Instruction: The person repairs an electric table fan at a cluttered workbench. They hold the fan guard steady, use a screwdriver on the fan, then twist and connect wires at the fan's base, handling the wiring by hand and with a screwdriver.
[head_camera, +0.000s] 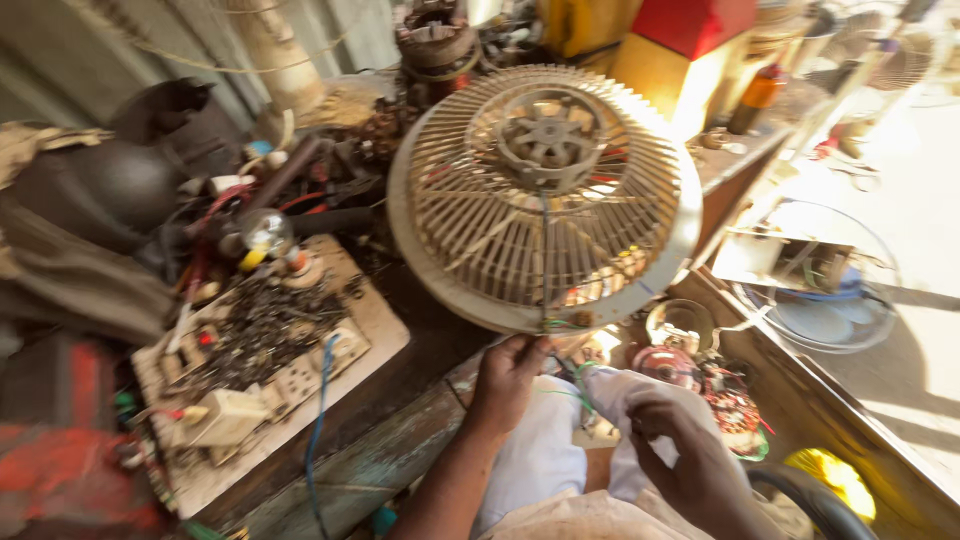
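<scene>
Left hand pinches lower rim of round beige fan grille, held upright above. Right hand curled on thin wires. Cluttered board leftward.

harsh sunlight from right (left side blurred)

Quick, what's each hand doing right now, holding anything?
Left hand: fingers closed at the lower rim of the round fan grille, where thin wires hang.
Right hand: fingers curled; whether it grips anything cannot be told.
</scene>
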